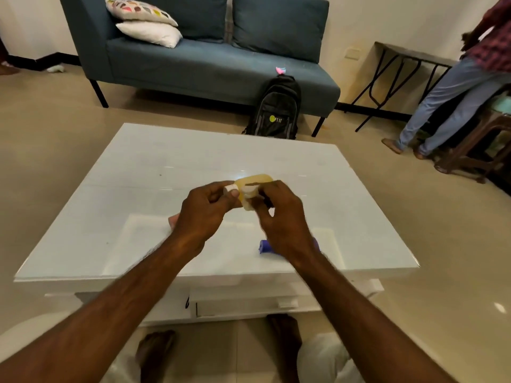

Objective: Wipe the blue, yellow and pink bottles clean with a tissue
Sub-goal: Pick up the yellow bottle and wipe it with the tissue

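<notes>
Yellow bottle (pixel 255 181): held above the middle of the white bench (pixel 166 172), between the two hands, its white cap end in the left hand's fingers.
Left hand (pixel 206 210): fingers closed on the cap end, back of the hand toward the camera.
Right hand (pixel 279 214): fingers curled, pressing a white tissue (pixel 250 199) against the bottle's near side – clamped on the tissue.
Arms: both reach forward from the near edge, bare forearms angling inward so the hands nearly meet.
Blue bottle (pixel 266 246): lies on the bench near the right, partly hidden under the right wrist.
Pink bottle (pixel 174 219): on the bench just behind the left hand – only a small edge shows.
Count: three bottles, one tissue, two hands.
</notes>
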